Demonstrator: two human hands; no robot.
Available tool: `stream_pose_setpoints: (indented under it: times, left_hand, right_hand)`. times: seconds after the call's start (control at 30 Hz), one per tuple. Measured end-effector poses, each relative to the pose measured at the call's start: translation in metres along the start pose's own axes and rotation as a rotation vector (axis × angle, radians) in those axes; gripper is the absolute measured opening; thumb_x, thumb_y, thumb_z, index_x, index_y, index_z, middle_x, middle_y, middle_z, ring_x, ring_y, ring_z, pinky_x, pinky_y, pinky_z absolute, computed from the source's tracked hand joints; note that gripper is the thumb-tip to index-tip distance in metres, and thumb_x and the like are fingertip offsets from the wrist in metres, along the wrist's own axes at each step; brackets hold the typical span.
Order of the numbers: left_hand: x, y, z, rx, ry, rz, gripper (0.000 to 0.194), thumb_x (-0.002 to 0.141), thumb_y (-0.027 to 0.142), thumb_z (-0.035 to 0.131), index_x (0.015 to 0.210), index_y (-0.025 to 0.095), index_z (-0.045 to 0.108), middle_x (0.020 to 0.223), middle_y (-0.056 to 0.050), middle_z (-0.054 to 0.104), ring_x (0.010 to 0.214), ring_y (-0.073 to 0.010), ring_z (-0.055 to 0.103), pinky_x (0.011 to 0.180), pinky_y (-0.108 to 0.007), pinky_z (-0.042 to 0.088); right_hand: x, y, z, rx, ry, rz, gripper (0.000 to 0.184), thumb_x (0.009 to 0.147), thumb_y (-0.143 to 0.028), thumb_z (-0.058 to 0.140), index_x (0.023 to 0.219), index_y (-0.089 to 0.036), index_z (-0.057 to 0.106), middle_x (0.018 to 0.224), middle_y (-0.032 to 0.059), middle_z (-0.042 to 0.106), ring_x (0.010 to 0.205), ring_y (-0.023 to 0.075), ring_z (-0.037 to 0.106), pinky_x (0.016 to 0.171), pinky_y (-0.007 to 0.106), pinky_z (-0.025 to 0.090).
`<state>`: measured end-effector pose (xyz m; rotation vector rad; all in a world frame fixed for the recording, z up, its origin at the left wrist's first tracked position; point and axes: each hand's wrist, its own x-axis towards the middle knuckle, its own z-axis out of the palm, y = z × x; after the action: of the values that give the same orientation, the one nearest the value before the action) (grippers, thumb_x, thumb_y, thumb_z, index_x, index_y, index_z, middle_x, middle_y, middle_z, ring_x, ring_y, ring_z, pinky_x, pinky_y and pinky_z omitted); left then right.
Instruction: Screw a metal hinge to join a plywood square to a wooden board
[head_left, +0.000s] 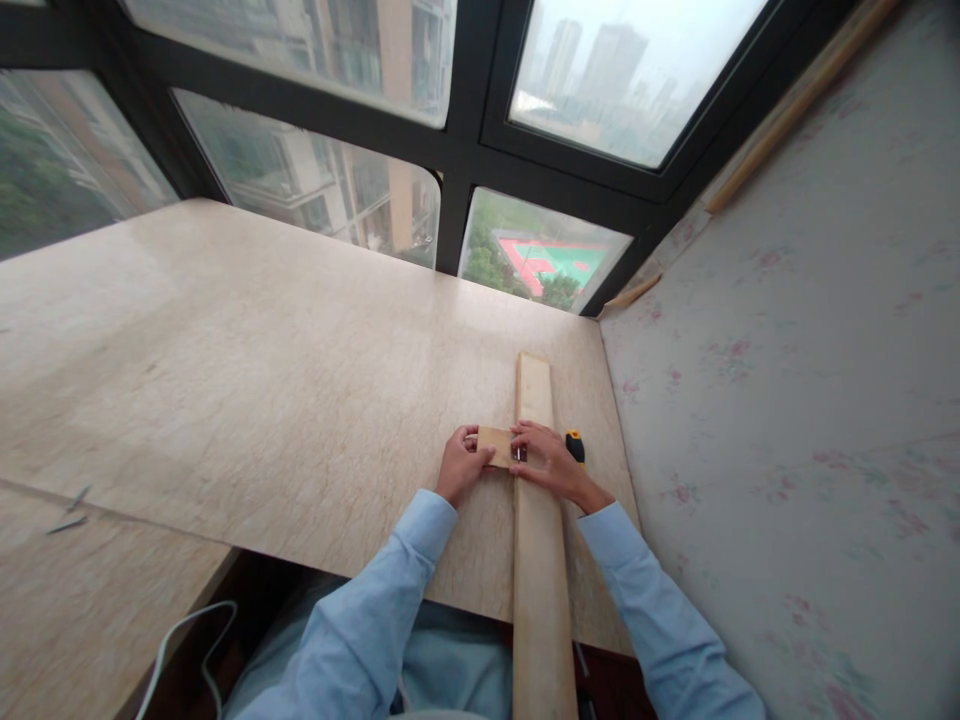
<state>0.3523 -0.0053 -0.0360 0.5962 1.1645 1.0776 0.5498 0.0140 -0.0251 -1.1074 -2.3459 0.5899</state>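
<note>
My left hand (465, 465) grips a small flat piece of wood (493, 446) by its left end, thumb on top. At the other end of that piece, my right hand (551, 460) closes its fingers around a small shiny metal part (518, 453), too small to make out its kind. Both hands are over a long pale wooden board (541, 570), which runs from my lap toward the window. Just beyond my right wrist lies a yellow and black tool handle (575, 446), its other end hidden by the hand and board.
The marble-patterned sill (285, 400) spreads out to the left. Two thin metal pieces (69, 522) lie at its left front. A white cable (180, 625) hangs below the front edge. Dark-framed windows (465, 130) stand behind, and a papered wall (787, 400) rises on the right.
</note>
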Motion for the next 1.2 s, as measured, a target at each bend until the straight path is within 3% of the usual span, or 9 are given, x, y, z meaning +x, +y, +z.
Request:
stream_pose_setpoints:
  times: [0.2, 0.67, 0.9, 1.2]
  left_hand:
    - [0.0023, -0.0032, -0.0007, -0.019, -0.004, 0.005, 0.041, 0.069, 0.006, 0.069, 0.106, 0.010, 0.050, 0.093, -0.012, 0.066, 0.073, -0.0185, 0.066, 0.056, -0.028, 0.056]
    - [0.0042, -0.0024, 0.0019, -0.003, 0.013, 0.013, 0.037, 0.072, 0.006, 0.065, 0.106, 0.009, 0.050, 0.092, -0.012, 0.066, 0.072, -0.0177, 0.066, 0.056, -0.028, 0.056]
    - [0.0036, -0.0022, 0.0015, -0.014, 0.022, 0.017, 0.042, 0.067, 0.009, 0.072, 0.104, 0.010, 0.052, 0.091, -0.011, 0.066, 0.073, -0.0189, 0.067, 0.057, -0.029, 0.056]
    - [0.0031, -0.0020, 0.0019, -0.032, 0.034, 0.026, 0.037, 0.072, 0.006, 0.066, 0.106, 0.009, 0.052, 0.090, -0.010, 0.065, 0.073, -0.0175, 0.066, 0.057, -0.029, 0.056]
  right_hand:
    - [-0.0005, -0.0031, -0.0003, -0.002, 0.009, 0.016, 0.040, 0.073, -0.041, 0.075, 0.106, -0.021, 0.061, 0.122, 0.0115, 0.062, 0.126, 0.0302, 0.048, 0.103, 0.050, 0.036]
    - [-0.0010, -0.0025, 0.0047, 0.035, 0.046, 0.016, 0.031, 0.077, -0.038, 0.072, 0.102, -0.021, 0.064, 0.124, 0.0116, 0.061, 0.126, 0.0281, 0.049, 0.105, 0.050, 0.038]
    - [-0.0001, -0.0020, 0.0036, 0.053, 0.075, -0.005, 0.032, 0.076, -0.039, 0.073, 0.101, -0.021, 0.064, 0.120, 0.0111, 0.063, 0.122, 0.0276, 0.051, 0.104, 0.049, 0.038]
    - [0.0035, -0.0013, 0.0009, 0.069, 0.090, -0.030, 0.031, 0.074, -0.039, 0.075, 0.097, -0.021, 0.065, 0.116, 0.0098, 0.064, 0.117, 0.0266, 0.054, 0.103, 0.046, 0.040]
